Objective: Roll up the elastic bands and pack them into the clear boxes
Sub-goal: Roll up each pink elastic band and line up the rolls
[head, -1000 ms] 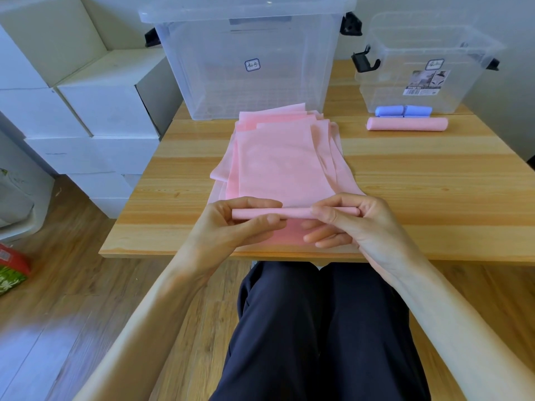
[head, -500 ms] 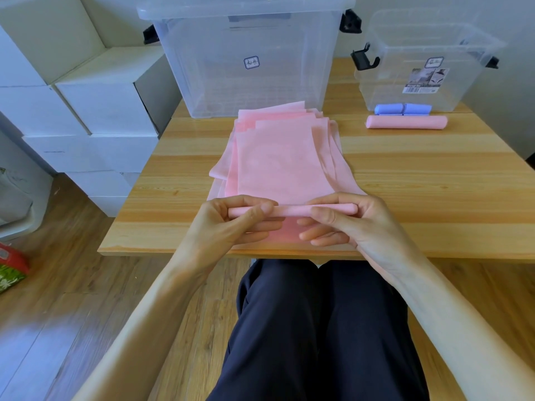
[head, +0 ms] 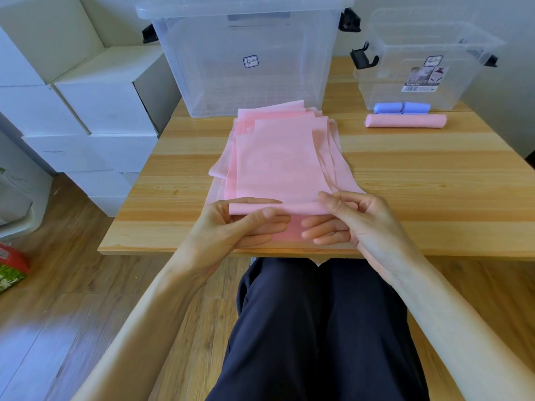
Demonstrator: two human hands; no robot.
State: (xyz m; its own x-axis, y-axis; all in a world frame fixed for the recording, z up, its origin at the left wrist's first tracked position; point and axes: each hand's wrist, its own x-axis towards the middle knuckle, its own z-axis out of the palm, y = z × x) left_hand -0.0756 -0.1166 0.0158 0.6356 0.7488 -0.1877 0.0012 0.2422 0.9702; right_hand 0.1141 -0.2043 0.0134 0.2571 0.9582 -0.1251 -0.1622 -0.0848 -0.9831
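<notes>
Top pink band (head: 278, 166) lies flat on a stack of pink bands (head: 337, 157), near the front middle of the wooden table (head: 419, 180). Its near end is turned into a thin roll (head: 289, 209) lying crosswise, parallel to the table's front edge.

Left hand (head: 228, 227): thumb on the near side of the roll, index finger laid along its far side; roll pinched between them. Remaining fingers curled beneath, resting on the pink material under the roll.

Right hand (head: 356, 218): thumb and index finger curled over the roll's right end, pinching it. Other fingers curled below the roll, tips pointing toward the left hand.

Far edge of table: large clear box (head: 246, 59) with lid on, just behind the stack. Smaller clear box (head: 419, 53) to its right, lidless. In front of the smaller box: two blue rolled bands (head: 401, 107) end to end, and a finished pink rolled band (head: 405, 121) just beside them, nearer the person.

White cartons (head: 95, 105) stacked left of the table.
</notes>
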